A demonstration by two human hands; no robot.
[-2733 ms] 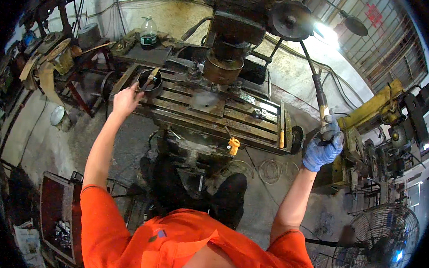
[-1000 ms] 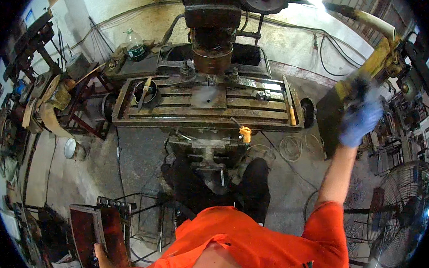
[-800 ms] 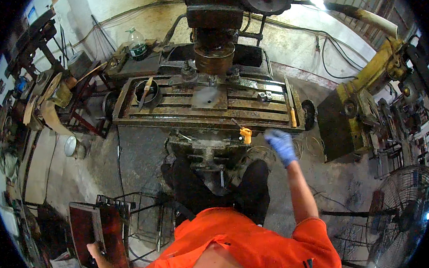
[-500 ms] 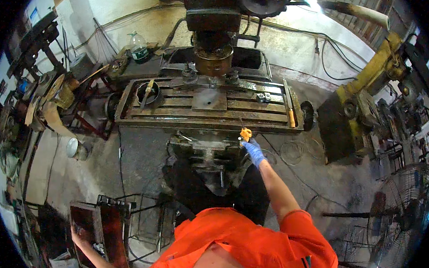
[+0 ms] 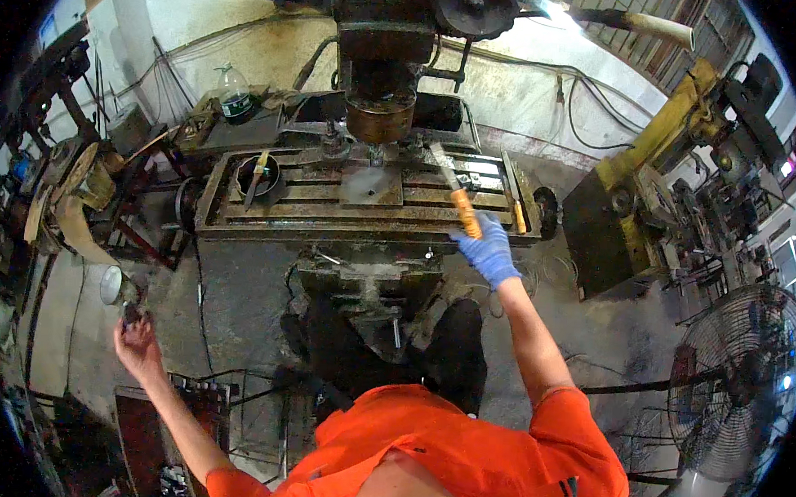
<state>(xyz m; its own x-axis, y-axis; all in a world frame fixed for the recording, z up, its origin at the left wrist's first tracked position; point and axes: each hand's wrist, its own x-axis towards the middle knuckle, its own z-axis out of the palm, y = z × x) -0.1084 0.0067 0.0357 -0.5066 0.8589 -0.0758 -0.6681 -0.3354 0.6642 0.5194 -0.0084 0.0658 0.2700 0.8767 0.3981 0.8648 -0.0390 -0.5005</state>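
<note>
My right hand point(image 5: 489, 253), in a blue glove, grips the orange handle of a flat file point(image 5: 462, 202). Its pale metal blade points away over the slotted table point(image 5: 309, 219) of a milling machine. Out to the left, my bare left hand point(image 5: 139, 345) has its fingers closed round a small dark piece point(image 5: 132, 314), blurred, perhaps metal. A square plate point(image 5: 371, 188) sits mid-table under the spindle point(image 5: 380, 113). Toward the table's right end are a small metal block point(image 5: 482, 182) and a second, thin file with an orange handle point(image 5: 519, 217).
A dark bowl point(image 5: 272, 186) with a brush point(image 5: 257, 180) across it stands on the table's left. Below left is a reddish box point(image 5: 141, 429) with small parts. A metal can point(image 5: 111, 285) stands beyond my left hand. At right are a fan point(image 5: 733, 383) and a yellow machine point(image 5: 616, 206).
My left hand has risen from beside the box, now with a small dark piece in it. My right hand has moved slightly right and toward the table, the file turning so its blade shows.
</note>
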